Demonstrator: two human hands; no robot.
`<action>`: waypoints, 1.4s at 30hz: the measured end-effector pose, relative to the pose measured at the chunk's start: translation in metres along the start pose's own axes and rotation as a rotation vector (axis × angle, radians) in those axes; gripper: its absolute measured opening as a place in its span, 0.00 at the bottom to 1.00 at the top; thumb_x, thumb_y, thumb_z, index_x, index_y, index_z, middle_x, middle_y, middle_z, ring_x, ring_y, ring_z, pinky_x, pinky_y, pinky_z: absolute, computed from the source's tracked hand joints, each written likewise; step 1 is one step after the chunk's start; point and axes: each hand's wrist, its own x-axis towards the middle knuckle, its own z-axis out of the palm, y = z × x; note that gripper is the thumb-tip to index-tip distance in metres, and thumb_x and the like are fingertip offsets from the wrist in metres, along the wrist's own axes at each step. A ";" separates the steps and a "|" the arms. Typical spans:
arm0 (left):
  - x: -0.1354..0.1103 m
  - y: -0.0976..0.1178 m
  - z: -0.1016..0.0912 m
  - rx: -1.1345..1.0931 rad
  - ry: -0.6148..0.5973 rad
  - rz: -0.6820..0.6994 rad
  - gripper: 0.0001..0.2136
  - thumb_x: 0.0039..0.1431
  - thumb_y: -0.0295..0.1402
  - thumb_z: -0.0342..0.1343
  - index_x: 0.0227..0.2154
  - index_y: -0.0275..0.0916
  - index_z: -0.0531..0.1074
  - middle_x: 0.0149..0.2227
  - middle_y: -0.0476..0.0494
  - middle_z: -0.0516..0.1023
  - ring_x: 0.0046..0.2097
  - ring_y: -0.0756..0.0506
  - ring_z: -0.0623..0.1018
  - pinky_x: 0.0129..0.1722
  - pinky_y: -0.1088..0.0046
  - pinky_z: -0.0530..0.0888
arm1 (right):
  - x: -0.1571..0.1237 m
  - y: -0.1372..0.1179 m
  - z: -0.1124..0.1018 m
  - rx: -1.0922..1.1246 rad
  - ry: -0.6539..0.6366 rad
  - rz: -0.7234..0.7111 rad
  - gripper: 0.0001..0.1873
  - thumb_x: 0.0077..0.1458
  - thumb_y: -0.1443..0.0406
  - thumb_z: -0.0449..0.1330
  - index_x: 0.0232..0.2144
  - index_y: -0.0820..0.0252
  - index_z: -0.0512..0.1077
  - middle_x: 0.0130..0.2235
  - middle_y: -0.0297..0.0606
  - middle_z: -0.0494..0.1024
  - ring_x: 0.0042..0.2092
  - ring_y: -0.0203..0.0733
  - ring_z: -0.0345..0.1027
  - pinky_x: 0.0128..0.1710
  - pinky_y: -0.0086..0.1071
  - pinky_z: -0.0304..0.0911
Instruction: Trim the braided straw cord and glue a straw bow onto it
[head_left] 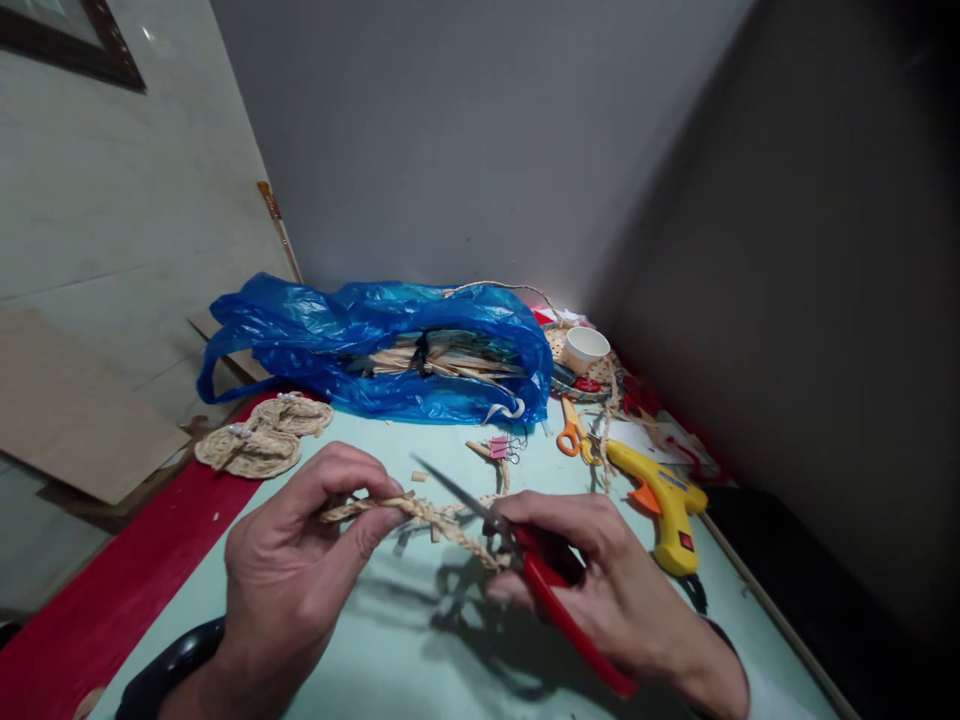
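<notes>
My left hand [300, 560] pinches a braided straw cord [450, 527] between thumb and fingertips, above the pale green tabletop. Red-handled scissors [551, 580] are in my right hand [600, 560], their pointed blade aimed up and to the left, over the cord. The cord's right end reaches the fingertips of my right hand; whether they pinch it too I cannot tell. Behind the hands, a pink binder clip [499, 447] grips another piece of braid on the table.
A blue plastic bag [300, 320] of straw strips lies at the back. Coiled straw pieces [251, 448] rest at the left edge. On the right are a yellow glue gun [671, 505], orange-handled scissors [568, 435] and a white cup [587, 347]. Grey walls rise behind.
</notes>
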 end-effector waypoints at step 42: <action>0.009 0.003 0.001 -0.574 -0.445 -0.910 0.07 0.58 0.40 0.60 0.31 0.42 0.77 0.26 0.50 0.75 0.30 0.49 0.70 0.30 0.77 0.68 | 0.004 0.003 0.000 0.051 0.460 0.122 0.12 0.57 0.60 0.64 0.42 0.56 0.70 0.30 0.32 0.76 0.28 0.36 0.69 0.28 0.28 0.66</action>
